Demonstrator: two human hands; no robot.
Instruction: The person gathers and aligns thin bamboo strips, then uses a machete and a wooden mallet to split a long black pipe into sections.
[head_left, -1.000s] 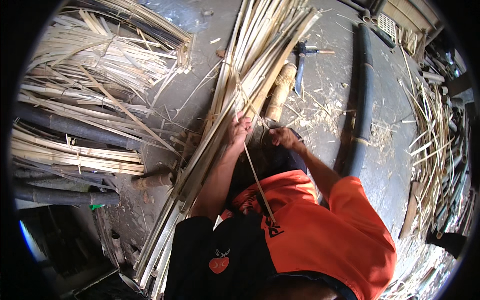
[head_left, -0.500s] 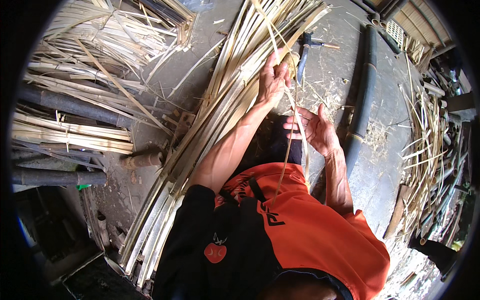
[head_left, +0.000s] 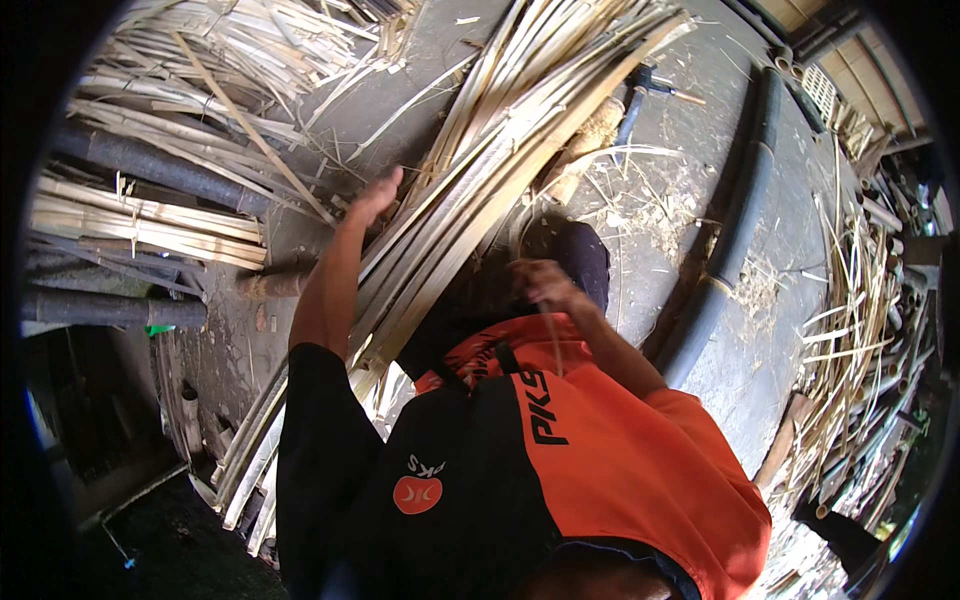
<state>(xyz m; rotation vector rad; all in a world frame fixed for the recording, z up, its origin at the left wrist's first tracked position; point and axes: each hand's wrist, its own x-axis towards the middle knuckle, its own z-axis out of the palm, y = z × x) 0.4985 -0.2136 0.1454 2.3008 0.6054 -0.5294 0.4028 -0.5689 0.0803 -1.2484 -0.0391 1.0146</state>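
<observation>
A long bundle of split bamboo strips point(head_left: 500, 160) slants across the floor in front of me and runs down past my left side. My left hand point(head_left: 374, 198) is at the bundle's left edge, blurred, its fingers mostly hidden. Close to my lap, my right hand point(head_left: 546, 283) is closed on a thin bamboo strip point(head_left: 517, 228). That strip curves up along the bundle's right edge, and a faint end hangs below the hand over my orange shirt.
A bamboo log point(head_left: 575, 155) lies under the bundle, with a blue-handled tool point(head_left: 632, 115) beside it. A long dark bamboo pole point(head_left: 745, 210) curves along the right. Piles of split bamboo point(head_left: 200, 80) lie at left, and more strips point(head_left: 850, 310) at far right.
My left hand has gone from the top of the bundle to its left edge. My right hand, open before, has moved left and down and closed on the thin strip.
</observation>
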